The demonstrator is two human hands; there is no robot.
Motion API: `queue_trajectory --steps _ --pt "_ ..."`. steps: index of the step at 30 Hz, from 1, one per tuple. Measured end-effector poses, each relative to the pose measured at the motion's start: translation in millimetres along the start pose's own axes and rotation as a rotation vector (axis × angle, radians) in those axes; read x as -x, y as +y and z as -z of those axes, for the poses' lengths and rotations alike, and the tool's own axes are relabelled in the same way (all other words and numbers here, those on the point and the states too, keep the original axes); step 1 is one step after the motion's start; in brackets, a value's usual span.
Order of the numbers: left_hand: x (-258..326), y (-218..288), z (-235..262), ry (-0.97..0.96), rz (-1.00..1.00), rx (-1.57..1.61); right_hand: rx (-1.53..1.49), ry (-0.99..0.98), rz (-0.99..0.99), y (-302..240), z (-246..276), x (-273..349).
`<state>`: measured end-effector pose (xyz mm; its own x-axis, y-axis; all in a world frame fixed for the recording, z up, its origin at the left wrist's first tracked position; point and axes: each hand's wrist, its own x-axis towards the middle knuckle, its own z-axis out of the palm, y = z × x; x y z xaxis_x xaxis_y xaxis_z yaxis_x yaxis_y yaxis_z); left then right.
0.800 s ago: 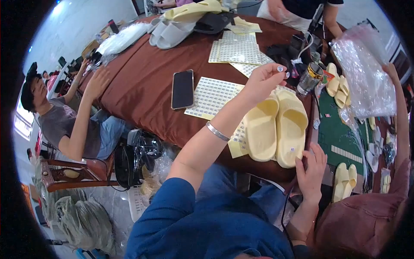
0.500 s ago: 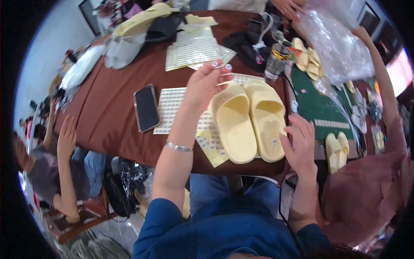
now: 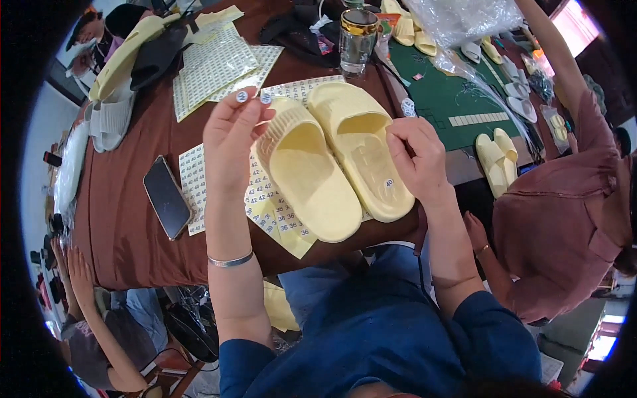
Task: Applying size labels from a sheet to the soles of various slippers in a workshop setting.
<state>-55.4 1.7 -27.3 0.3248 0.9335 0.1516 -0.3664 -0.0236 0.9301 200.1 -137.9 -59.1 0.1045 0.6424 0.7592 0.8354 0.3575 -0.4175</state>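
Observation:
A pair of pale yellow slide slippers lies side by side, toes pointing away from me. The left slipper (image 3: 318,192) has a plain footbed. On the right slipper (image 3: 378,166) a small round white sticker (image 3: 389,183) sits near the heel. My left hand (image 3: 229,139) is raised by the left slipper's strap, fingers bent together. Two round white stickers (image 3: 265,98) show at its fingertips. Beside the right slipper's strap my right hand (image 3: 421,152) is closed, fingers curled in; anything inside is hidden. Sticker sheets (image 3: 275,222) lie partly under the slippers.
A phone (image 3: 166,197) lies at left on the brown tablecloth. More sticker sheets (image 3: 219,66) are farther back. A glass of water (image 3: 356,50) stands beyond the slippers. At right is a green mat (image 3: 464,96) with more slippers around it; a person in a dusty-red shirt (image 3: 557,225) sits there.
My right hand has gone from spread fingers near the right slipper's heel to a closed hand by its strap. The left hand still has the stickers. The whole view has shifted and turned.

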Motion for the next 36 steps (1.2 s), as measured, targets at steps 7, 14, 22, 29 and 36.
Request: queue_trajectory --steps 7,14,22,29,36 --pt "-17 -6 7 0.185 -0.006 0.036 0.034 0.046 0.04 0 16 -7" --pt "-17 -12 12 0.206 -0.01 0.014 0.09 -0.287 0.357 -30 9 -57" --pt "-22 -35 13 0.192 -0.063 -0.051 0.422 -0.916 0.59 -49 -10 -75" --pt "-21 -27 16 0.212 -0.079 0.051 0.451 -0.904 0.594 -49 -26 -89" --pt "-33 -7 29 0.623 0.229 0.626 0.427 -0.668 0.639 -114 2 -169"
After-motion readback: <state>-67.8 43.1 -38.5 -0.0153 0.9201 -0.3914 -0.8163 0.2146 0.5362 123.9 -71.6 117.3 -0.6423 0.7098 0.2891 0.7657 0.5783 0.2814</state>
